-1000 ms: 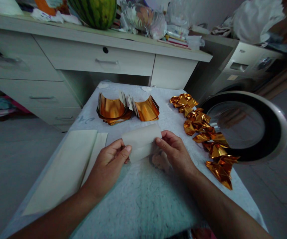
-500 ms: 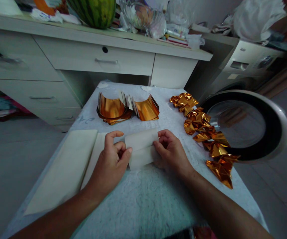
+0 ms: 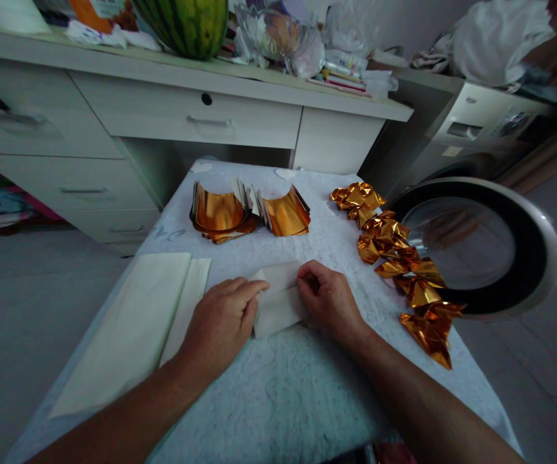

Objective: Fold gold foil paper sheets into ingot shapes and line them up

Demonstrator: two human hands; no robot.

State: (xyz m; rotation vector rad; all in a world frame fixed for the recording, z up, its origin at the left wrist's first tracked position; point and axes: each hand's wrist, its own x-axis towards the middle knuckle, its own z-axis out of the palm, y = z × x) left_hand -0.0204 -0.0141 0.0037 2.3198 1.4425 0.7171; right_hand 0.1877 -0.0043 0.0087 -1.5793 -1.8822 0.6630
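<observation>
A pale sheet of paper [image 3: 278, 303] with a crease across it lies on the cloth-covered table, between my two hands. My left hand [image 3: 227, 316] is closed on its left edge, thumb and forefinger pinched together. At the opposite edge, the fingers of my right hand [image 3: 329, 293] pinch the paper too. Left of my left hand lies a stack of pale paper [image 3: 123, 316], partly under my forearm. Beyond the hands stand two curved piles of gold foil sheets, a left pile [image 3: 219, 211] and a right pile [image 3: 286, 211].
Several folded gold foil pieces [image 3: 387, 238] run down the table's [image 3: 278, 399] right side. Past that edge hangs the open round door [image 3: 476, 245] of a washing machine [image 3: 481, 116]. A white desk [image 3: 181, 122] holding a watermelon [image 3: 184, 26] stands behind the table.
My left forefinger, raised before, has come down and the hand has turned palm-down over the paper's left edge. The paper lies flatter now, and my right hand is slightly lower.
</observation>
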